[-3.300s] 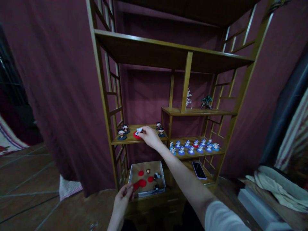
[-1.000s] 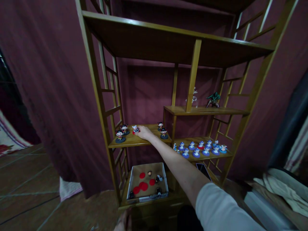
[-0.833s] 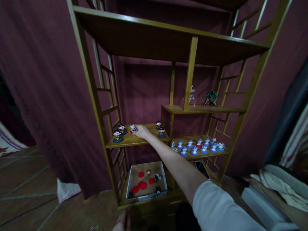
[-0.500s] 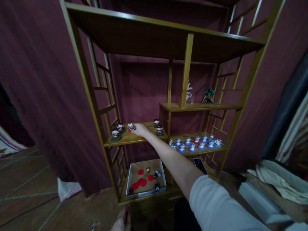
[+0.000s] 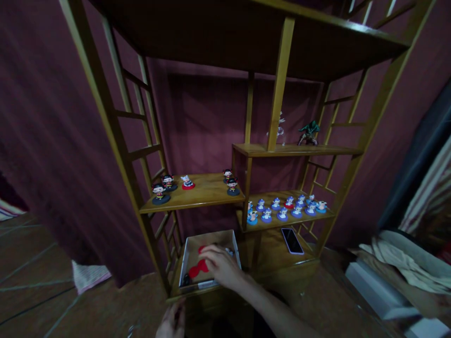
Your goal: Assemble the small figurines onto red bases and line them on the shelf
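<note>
My right hand [image 5: 217, 264] is down inside a shallow cardboard box [image 5: 185, 253] on the lowest shelf. Its fingers are bent but apart, above red round bases [image 5: 203, 266]; no held thing shows. A small white figurine [image 5: 229, 251] lies partly hidden beyond the hand, and a dark piece [image 5: 186, 279] sits in the near left corner. At the bottom edge of the view, my left hand [image 5: 171, 323] is partly cut off, fingers loosely apart, holding nothing I can see. On the shelf above, a white-and-dark figurine on a red base [image 5: 188, 182] stands upright by itself.
Dark-haired figurines [image 5: 160, 194] stand at both ends of that shelf. Several blue-and-white figurines [image 5: 282, 214] line the lower right shelf. A phone [image 5: 292, 241] lies below them. A green-caped figure [image 5: 309, 133] stands higher up. Wooden posts [image 5: 247, 192] divide the shelves.
My right hand has let go of the white-and-dark figurine, leaving it on the shelf, and has moved down into the box. The view has tilted downward. My left hand stays low.
</note>
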Available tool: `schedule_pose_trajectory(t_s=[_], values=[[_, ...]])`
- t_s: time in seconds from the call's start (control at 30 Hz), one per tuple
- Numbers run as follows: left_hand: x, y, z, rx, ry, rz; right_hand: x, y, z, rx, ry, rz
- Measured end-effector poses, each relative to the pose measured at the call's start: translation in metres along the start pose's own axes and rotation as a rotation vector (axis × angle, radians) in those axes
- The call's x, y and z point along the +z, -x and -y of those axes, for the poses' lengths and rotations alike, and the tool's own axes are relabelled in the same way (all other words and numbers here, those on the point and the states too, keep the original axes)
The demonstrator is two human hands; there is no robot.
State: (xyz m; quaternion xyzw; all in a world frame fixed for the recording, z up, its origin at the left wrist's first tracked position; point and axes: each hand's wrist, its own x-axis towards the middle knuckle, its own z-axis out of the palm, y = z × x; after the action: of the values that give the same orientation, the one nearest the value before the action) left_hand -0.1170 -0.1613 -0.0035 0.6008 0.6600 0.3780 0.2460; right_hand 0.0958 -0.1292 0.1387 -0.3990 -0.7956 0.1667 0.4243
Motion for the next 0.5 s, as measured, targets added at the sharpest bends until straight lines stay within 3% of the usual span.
schedule_pose_trajectory(t_s=[0.13, 0.2, 0.37, 0.5], values=[[0.014, -0.028, -0.011, 0.026, 0.167, -0.029, 0.035, 0.055, -0.094, 0.461, 0.006, -0.034], [0.025, -0.049, -0.017, -0.033, 0.234, -0.052, 0.043, 0.067, -0.129, 0.602, -0.014, -0.067], [0.06, -0.11, -0.033, -0.26, 0.609, 0.004, 0.052, 0.058, -0.181, 0.721, -0.043, -0.129], [0.082, -0.147, -0.045, -0.375, 0.835, 0.005, 0.063, 0.035, -0.208, 0.798, -0.006, -0.073]])
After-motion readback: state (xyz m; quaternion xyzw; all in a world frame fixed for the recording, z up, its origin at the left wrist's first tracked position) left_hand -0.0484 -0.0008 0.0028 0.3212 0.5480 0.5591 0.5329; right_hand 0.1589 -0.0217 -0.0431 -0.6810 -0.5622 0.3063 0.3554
